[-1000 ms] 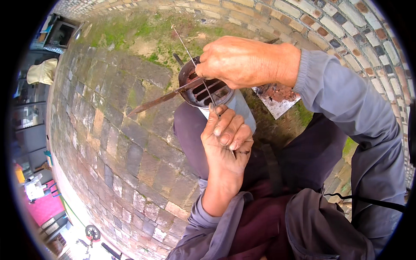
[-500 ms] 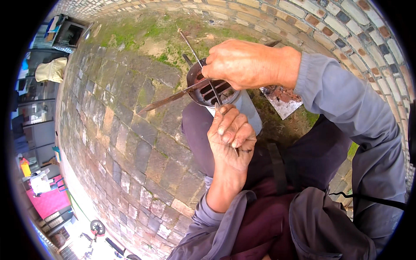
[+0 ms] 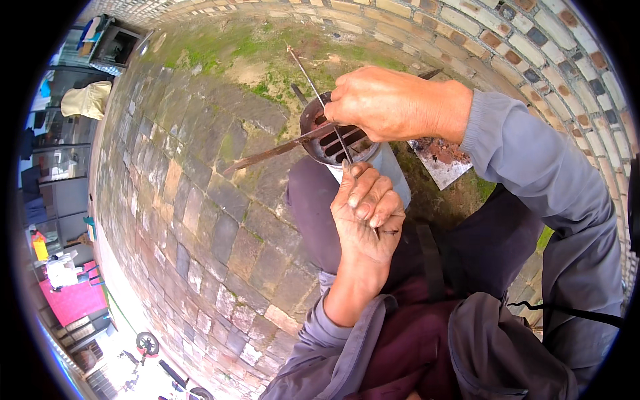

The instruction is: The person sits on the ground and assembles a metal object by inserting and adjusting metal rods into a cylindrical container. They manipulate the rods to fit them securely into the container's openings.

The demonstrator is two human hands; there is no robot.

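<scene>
A thin metal rod (image 3: 304,73) slants across a small round stove with a slotted grate (image 3: 393,175). My left hand (image 3: 367,210), palm up, has its fingers closed round the rod's near end. Above the grate, my right hand (image 3: 390,103) pinches the same rod farther along; its fingertips are partly hidden behind the hand. The rod's far tip points over the mossy ground. A flat brown wooden strip (image 3: 267,157) lies across the stove's rim and sticks out to the left. My knees are on both sides of the stove.
Right of the stove lies a pale square sheet (image 3: 443,175) with reddish crumbled debris. A brick wall (image 3: 467,33) curves along the far and right side. Mossy paving (image 3: 200,220) spreads left. A cream-coloured cover (image 3: 85,100), a pink table (image 3: 73,297) and a bicycle wheel (image 3: 147,343) stand at far left.
The whole scene has shifted slightly right and down in the view. Both hands keep their hold on the rod, with little change in their pose.
</scene>
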